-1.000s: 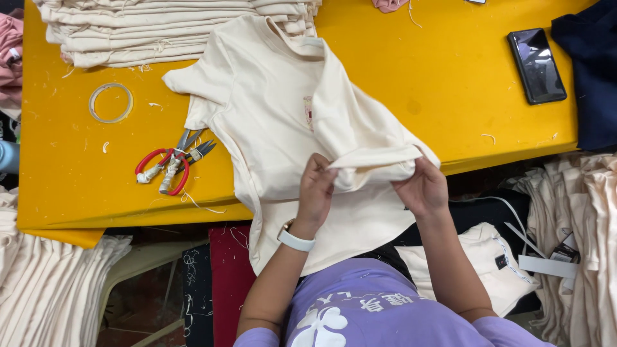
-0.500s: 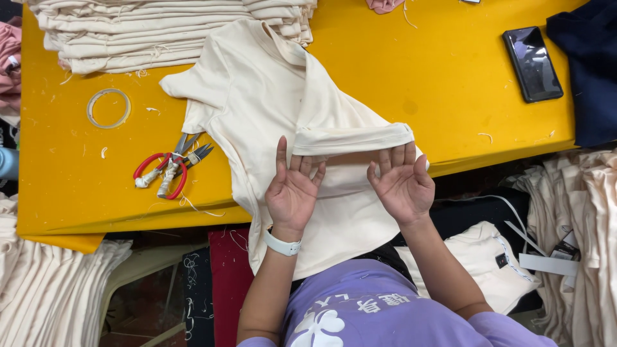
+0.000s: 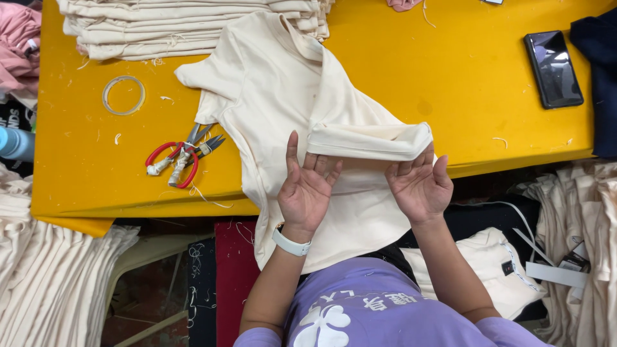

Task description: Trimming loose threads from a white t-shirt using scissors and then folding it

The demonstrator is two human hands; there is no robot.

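Cream garment (image 3: pixel 276 96) lies spread on the yellow tabletop (image 3: pixel 450 83), lower part hanging over the near edge toward the person's lap. Its folded-up hem (image 3: pixel 369 142) makes a thick band across the fabric, at the tabletop's edge.

Left hand (image 3: pixel 307 189): palm up, fingers (image 3: pixel 293 151) spread & straight, tips tucked under the hem band. Right hand (image 3: pixel 418 186): palm up too, fingers slightly curled & apart, tips at the band's right end. No pinch on either.

Vs 0.5 s ago: much the same pose, both hands open under the fold; garment hasn't shifted much. Vs 1 s ago: hands were closed on the fold, gripping it; now opened flat.

Red-handled scissors (image 3: pixel 180 157) left of the garment, tape ring (image 3: pixel 123 95) further up-left, black phone (image 3: pixel 553 69) at right, stack of cream garments (image 3: pixel 186 26) at far edge. All unmoved.
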